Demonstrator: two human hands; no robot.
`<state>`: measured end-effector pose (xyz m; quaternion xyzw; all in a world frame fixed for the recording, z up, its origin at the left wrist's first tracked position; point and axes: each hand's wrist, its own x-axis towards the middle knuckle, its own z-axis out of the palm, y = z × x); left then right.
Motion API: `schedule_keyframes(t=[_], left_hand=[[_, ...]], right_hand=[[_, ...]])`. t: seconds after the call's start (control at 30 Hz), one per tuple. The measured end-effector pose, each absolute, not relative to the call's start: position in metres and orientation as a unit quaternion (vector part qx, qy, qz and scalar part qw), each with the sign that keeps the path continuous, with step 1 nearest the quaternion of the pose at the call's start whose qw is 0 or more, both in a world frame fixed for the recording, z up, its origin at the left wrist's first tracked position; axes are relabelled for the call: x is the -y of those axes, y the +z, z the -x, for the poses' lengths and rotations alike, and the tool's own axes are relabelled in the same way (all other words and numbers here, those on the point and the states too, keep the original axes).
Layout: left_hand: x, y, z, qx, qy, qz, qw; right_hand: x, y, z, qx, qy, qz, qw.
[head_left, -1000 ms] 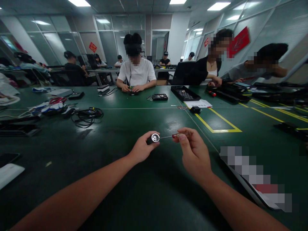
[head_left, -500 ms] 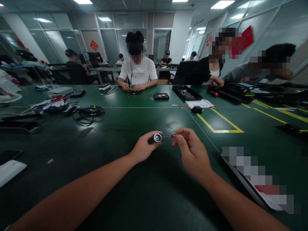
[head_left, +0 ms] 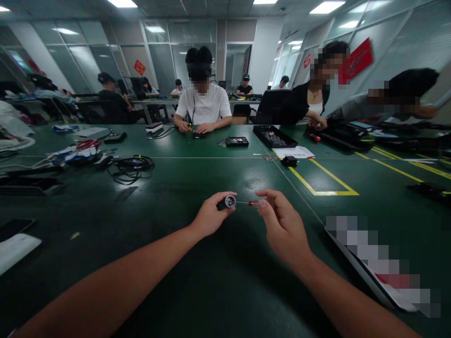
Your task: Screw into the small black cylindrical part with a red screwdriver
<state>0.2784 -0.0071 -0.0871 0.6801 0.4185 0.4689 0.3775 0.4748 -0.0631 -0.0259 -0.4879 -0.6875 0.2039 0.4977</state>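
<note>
My left hand [head_left: 210, 217] is closed around a small black cylindrical part with a shiny round metal face [head_left: 229, 202], held just above the green table [head_left: 197, 281]. My right hand [head_left: 282, 225] pinches a small screwdriver [head_left: 248, 203] with a red-tipped handle. Its thin shaft points left and its tip meets the metal face of the part. Both hands are close together at the middle of the view.
A tangle of black cables [head_left: 130, 167] lies at the left, with tools and flat devices [head_left: 28, 185] beyond. Yellow tape lines [head_left: 319, 180] mark the table at the right. A black tray [head_left: 275, 136], papers [head_left: 294, 151] and other seated people are across the table. A flat white-edged object [head_left: 369, 277] lies near my right forearm.
Both hands stay together on the part and the screwdriver. My right fingers have shifted slightly along the screwdriver handle. The view has drifted a little.
</note>
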Motion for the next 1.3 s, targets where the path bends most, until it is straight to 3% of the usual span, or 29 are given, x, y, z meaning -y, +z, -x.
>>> schedule_keyframes(t=[1.3], left_hand=[[0.0071, -0.0842, -0.2781, -0.421, 0.461, -0.688, 0.370]], right_hand=[[0.0603, -0.0286, -0.4742, 0.702, 0.200, 0.487, 0.479]])
